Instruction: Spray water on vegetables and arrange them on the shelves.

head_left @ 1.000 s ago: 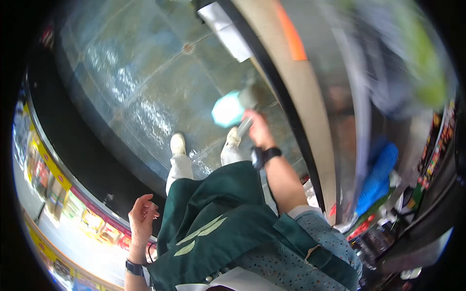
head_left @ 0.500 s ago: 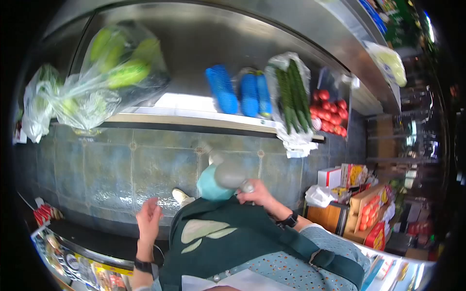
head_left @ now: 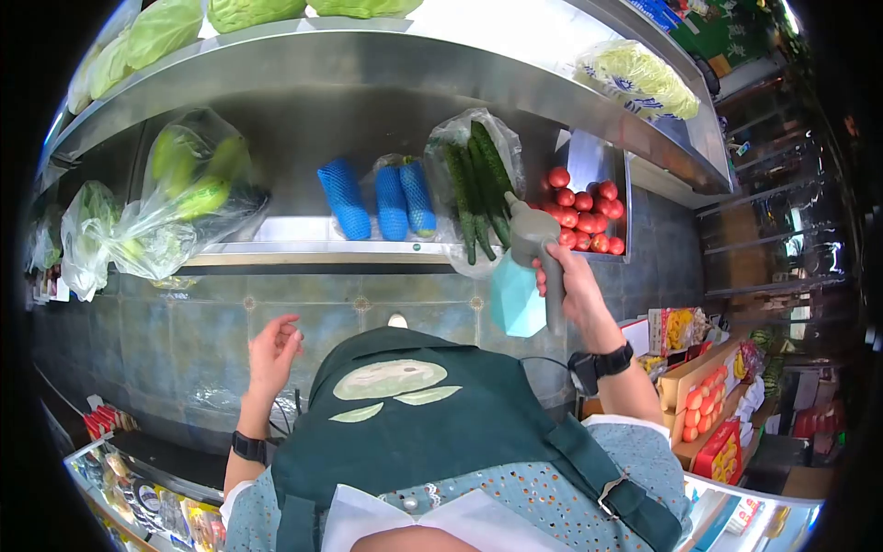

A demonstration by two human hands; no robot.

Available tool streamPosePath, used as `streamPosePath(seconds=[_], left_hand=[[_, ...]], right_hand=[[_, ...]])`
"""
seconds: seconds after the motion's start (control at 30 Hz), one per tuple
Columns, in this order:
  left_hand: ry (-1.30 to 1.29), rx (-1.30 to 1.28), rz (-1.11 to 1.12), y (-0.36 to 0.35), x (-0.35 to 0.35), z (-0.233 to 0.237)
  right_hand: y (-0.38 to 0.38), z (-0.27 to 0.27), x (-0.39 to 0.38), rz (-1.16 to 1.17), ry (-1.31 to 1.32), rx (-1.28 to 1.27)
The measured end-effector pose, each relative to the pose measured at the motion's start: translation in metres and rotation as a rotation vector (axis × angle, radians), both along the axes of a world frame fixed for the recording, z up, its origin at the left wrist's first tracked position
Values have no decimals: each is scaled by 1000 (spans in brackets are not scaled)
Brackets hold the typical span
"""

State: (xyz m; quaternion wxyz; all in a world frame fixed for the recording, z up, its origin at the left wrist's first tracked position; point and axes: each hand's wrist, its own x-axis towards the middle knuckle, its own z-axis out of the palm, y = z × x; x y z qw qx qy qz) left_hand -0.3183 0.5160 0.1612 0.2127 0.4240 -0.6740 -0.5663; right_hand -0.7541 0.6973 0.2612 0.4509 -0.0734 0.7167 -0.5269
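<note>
A spray bottle with a teal body and grey head is in my right hand, fingers wrapped around its grey handle. Its nozzle points toward the long dark-green cucumbers, which lie in a clear plastic bag at the shelf's edge. Just right of the sprayer head, red tomatoes are piled in a metal tray. My left hand hangs over the floor, holding nothing, its fingers loosely curled and apart.
Blue-netted produce lies on the lower steel shelf, left of the cucumbers. Further left are knotted plastic bags of green vegetables. Cabbages and a wrapped leafy head sit on the upper shelf. Boxed fruit stands at right.
My right hand has raised the spray bottle from beside the apron, forward and right, to the cucumbers and tomatoes. My view has shifted, showing more of the upper shelf. My left hand stays empty.
</note>
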Motion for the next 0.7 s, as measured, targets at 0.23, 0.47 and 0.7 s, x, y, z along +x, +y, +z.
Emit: streamPosePath(seconds=[0.23,0.47,0.7], left_hand=[[24,-23,128,14,-18,14],[-32,-72,192,8,-22,21],[-23,-75,180,-2,-41,26]], right_hand=[[-43,6,-77,492,343,213],[-92,12,-116,612,526,324],[-99,13,-121,703,502,334]])
